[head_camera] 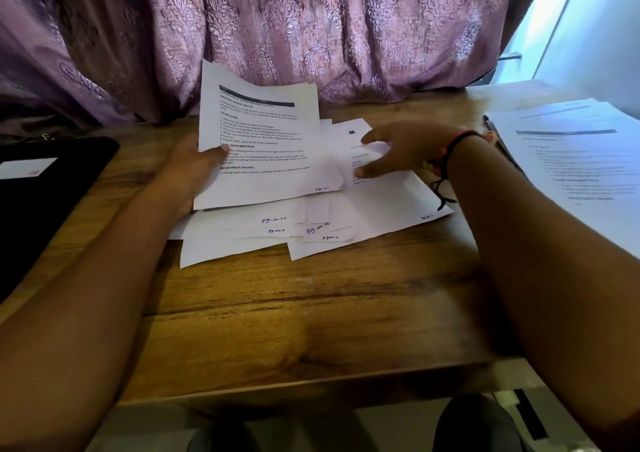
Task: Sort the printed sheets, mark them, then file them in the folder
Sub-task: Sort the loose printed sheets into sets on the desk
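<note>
My left hand (pixel 188 171) grips a printed sheet (pixel 266 147) by its left edge, thumb on top, and tilts its far end up off the table. Under it several loose sheets (pixel 242 240) lie fanned out, with handwritten page numbers at their bottom edges. My right hand (pixel 398 147) hovers with spread fingers over the sheets on the right (pixel 388 202); a fingertip seems to touch the paper. A black folder (pixel 41 202) with a white label lies at the left edge of the table.
A second stack of printed sheets (pixel 575 164) lies at the right, with a pen (pixel 491 129) partly under its left edge. The wooden table (pixel 311 313) ends close to my body. A purple patterned curtain (pixel 311 29) hangs right behind the table.
</note>
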